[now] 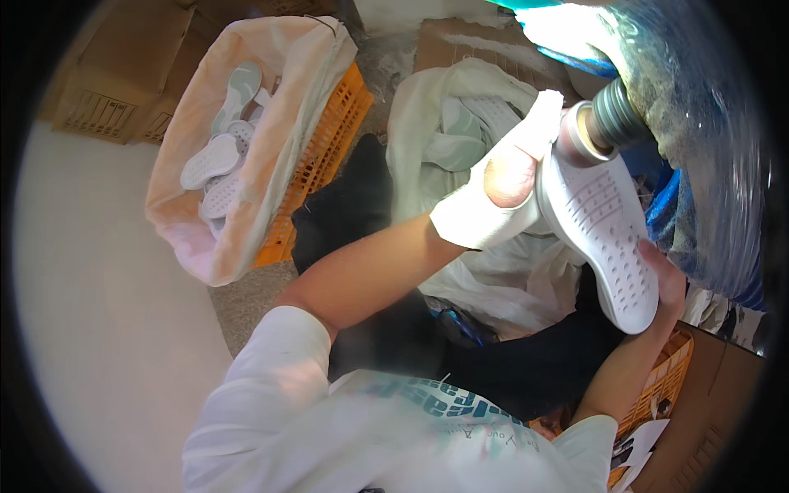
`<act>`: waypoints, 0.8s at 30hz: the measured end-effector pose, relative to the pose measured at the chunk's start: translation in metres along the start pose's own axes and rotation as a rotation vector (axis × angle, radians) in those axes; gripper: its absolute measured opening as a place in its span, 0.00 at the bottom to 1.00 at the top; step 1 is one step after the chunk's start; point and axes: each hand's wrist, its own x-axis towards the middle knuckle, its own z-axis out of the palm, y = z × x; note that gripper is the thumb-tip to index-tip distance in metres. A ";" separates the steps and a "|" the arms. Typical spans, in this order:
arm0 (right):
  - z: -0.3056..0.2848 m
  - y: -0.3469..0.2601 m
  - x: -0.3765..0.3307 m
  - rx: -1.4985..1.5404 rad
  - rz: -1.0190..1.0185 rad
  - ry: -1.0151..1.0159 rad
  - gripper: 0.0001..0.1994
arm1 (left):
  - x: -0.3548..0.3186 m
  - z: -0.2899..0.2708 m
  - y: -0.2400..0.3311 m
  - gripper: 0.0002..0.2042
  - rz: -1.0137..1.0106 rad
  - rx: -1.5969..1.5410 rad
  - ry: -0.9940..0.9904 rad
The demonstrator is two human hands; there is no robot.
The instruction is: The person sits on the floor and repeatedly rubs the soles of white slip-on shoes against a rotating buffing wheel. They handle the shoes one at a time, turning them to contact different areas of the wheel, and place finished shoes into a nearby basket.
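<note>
A white shoe sole (598,215), dotted with small holes and grooves, is held tilted between my two hands. My left hand (503,187), partly wrapped in white cloth, closes on the sole's upper left edge; most of its fingers are hidden. Along the lower right edge, my right hand (664,275) grips with its thumb on the holed face and the other fingers out of sight behind. The sole's upper end meets or lies just under a round machine head (583,135) with a dark ribbed neck (618,115). Whether they touch, I cannot tell.
An orange crate (335,144) with a pale cloth lining holds several soles (212,162) at the left. More soles (456,135) lie in a white sack (407,123) ahead. Clear plastic (723,164) hangs at the right. Cardboard boxes (119,70) stand far left.
</note>
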 end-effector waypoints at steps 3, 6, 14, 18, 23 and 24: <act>0.003 0.014 -0.017 0.093 0.128 0.055 0.25 | -0.002 0.002 0.003 0.24 -0.034 -0.038 0.106; 0.003 0.018 -0.028 0.228 0.088 -0.029 0.22 | -0.002 0.006 0.006 0.26 -0.013 0.026 0.136; -0.026 -0.005 -0.032 -0.180 -0.055 0.157 0.23 | -0.007 0.023 -0.004 0.32 0.032 0.309 0.195; -0.026 -0.002 -0.034 -0.333 0.011 0.251 0.24 | -0.005 0.030 -0.008 0.35 0.057 0.346 0.152; -0.013 0.015 -0.044 -0.053 -0.131 0.011 0.26 | 0.005 0.031 -0.004 0.34 -0.086 -0.035 0.296; -0.009 0.018 -0.046 0.000 -0.124 -0.047 0.27 | 0.007 0.029 -0.004 0.34 -0.088 -0.062 0.266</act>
